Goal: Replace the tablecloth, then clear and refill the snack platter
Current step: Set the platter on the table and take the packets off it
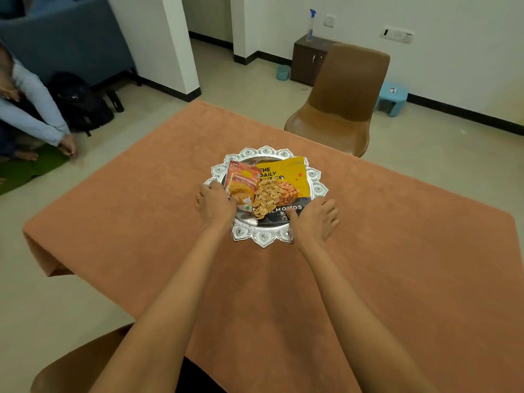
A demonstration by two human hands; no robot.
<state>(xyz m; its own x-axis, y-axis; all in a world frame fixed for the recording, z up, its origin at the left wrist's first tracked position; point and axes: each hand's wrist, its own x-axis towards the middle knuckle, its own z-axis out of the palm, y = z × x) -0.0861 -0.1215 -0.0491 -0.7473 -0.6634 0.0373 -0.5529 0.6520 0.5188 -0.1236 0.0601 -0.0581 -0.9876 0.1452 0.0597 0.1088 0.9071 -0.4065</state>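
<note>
A silver snack platter (262,236) with a scalloped, embossed rim is seen near the middle of the surface, which is covered by an orange tablecloth (368,265). The cloth is draped over the near-left corner.

On the platter three things are laid close together: an orange-red snack packet (242,182) at the left, a yellow-and-black almond packet (286,173) at the right, and a heap of pale nut shells (266,195) between them, lying partly on the almond packet.

The left hand (214,204) – a ring is worn on one finger – is set on the platter's left rim, with the fingers curled down over the edge just beside the orange-red packet, so the rim is gripped. The right hand (314,219) is placed at the near-right rim – the thumb is pressed on the black lower part of the almond packet and the fingers are laid along the rim; whether they are hooked under it cannot be told.

A brown chair (340,95) is drawn up at the far side. Beyond it a blue stool (392,97) and a dark cabinet (307,61) carrying a spray bottle (312,24) are seen by the wall. A person is seated on the floor at the left, near a black backpack (82,103).
</note>
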